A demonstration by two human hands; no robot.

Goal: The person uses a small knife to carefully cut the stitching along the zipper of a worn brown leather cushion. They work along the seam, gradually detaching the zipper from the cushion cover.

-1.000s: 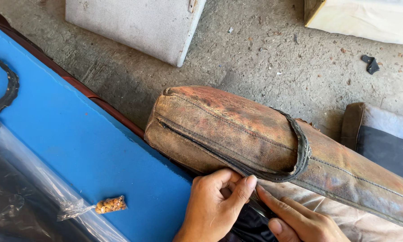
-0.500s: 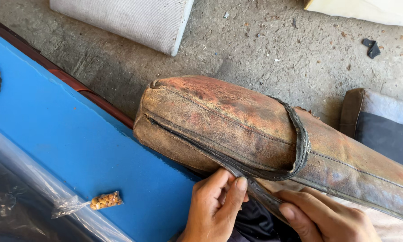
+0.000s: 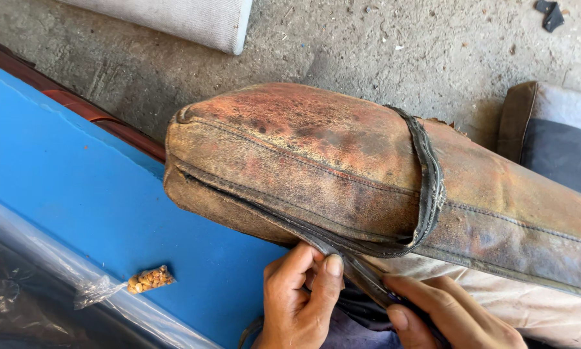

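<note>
A worn, rust-brown leather seat cushion (image 3: 316,161) lies across my lap, its end over a blue board. A dark strap (image 3: 429,187) wraps around its middle. Along the cushion's lower seam runs a dark trim strip (image 3: 361,274). My left hand (image 3: 300,300) pinches that strip with thumb and fingers just under the cushion. My right hand (image 3: 448,313) grips the same strip a little further right, fingers closed over it. The lower parts of both hands run out of view.
A blue board (image 3: 77,187) with a red-brown edge lies at left, with clear plastic sheeting (image 3: 38,284) and a small bag of brownish pieces (image 3: 149,279) on it. Concrete floor (image 3: 342,45) behind. A grey cushion (image 3: 193,19) lies at top, a dark cushion (image 3: 555,136) at right.
The view has drawn closer to the cushion. Both hands have shifted right along the trim strip, and the right hand has closed over it.
</note>
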